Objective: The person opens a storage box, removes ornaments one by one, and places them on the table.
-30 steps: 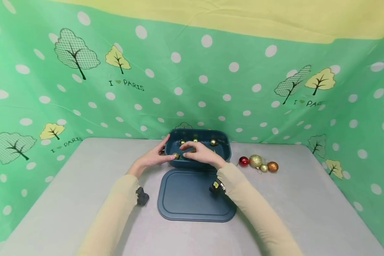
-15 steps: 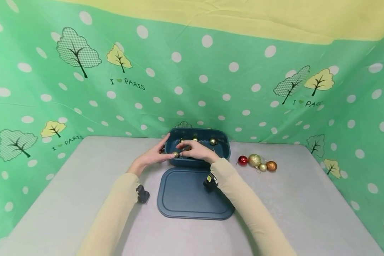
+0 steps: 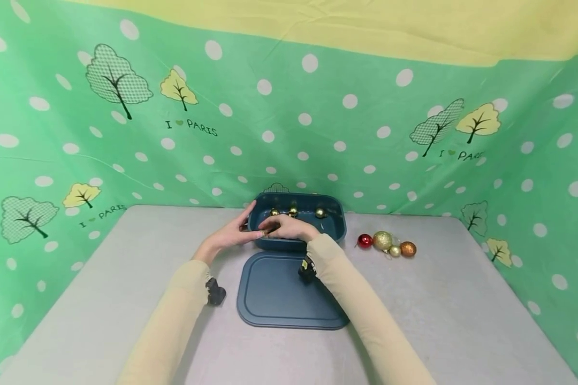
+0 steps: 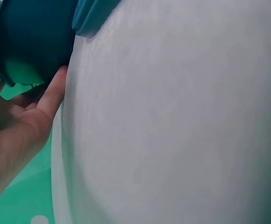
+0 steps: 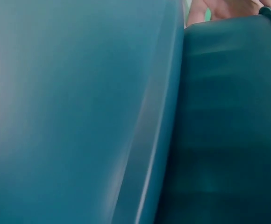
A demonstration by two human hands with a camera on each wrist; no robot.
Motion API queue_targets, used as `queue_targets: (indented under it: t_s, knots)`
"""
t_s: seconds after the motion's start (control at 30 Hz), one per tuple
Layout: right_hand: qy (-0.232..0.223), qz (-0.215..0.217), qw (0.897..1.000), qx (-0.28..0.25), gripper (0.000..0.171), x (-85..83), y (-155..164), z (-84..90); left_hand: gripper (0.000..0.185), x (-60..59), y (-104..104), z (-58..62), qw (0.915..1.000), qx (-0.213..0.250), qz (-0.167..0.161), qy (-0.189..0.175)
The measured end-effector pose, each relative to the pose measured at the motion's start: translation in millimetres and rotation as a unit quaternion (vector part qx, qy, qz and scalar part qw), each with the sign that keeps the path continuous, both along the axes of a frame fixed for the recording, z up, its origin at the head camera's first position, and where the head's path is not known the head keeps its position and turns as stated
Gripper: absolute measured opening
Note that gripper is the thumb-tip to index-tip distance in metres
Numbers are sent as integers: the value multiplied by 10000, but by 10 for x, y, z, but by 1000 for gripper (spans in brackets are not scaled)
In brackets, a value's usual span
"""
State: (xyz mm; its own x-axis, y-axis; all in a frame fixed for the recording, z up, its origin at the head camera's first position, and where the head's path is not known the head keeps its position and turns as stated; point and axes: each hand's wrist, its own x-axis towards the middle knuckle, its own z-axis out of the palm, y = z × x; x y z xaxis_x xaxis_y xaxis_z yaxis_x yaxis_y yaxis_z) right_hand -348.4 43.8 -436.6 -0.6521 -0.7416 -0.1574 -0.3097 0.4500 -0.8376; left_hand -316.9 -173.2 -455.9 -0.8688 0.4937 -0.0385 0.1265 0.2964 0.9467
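My left hand (image 3: 228, 235) rests with straight fingers against the left end of the dark blue plastic box (image 3: 331, 227), which stands at the table's (image 3: 462, 299) far edge. My right hand (image 3: 286, 229) pinches a small gold bauble (image 3: 264, 233) over its near rim.

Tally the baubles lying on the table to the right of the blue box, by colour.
Red bauble: 1
Gold baubles (a large one and a small one): 2
Orange bauble: 1
Total: 4
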Motion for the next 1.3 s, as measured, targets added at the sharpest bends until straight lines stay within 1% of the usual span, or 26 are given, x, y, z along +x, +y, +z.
queue_targets:
  t_s: [0.13,0.27,0.4,0.67,0.73,0.87,0.93,1.0,1.1,1.3]
  knots:
    - [-35,82,9999,129,34,7,-12,0,91,1,-7,-3,10000,1,-11,4]
    - [-50,154,9996,221,33,12,-17,4,91,10,-13,-8,10000,-20,48,23]
    - [-70,130,9995,282,31,8,-7,-3,92,11,-2,-9,10000,-10,89,-12]
    - [-132,140,9998,-100,28,7,27,-8,92,0,-2,-24,9999,-58,159,-34]
    - [-166,85,9997,-130,28,8,40,4,92,-9,-6,-25,9998,-92,158,-12]
    - [-401,-112,9989,-216,32,15,85,41,94,-28,-22,-37,9999,-92,130,-63]
    - [-510,-222,9980,-313,33,20,118,65,94,-29,-27,-40,9999,-42,112,-112]
    - [-528,-287,9974,-403,34,27,156,89,94,-25,-25,-37,9998,9,122,-134]
    - [-418,-282,9973,-527,35,47,216,122,93,-17,-13,-40,9998,44,163,-110]
    - [-59,-220,9978,-620,35,201,346,247,92,-5,-1,-34,9997,-29,234,-9]
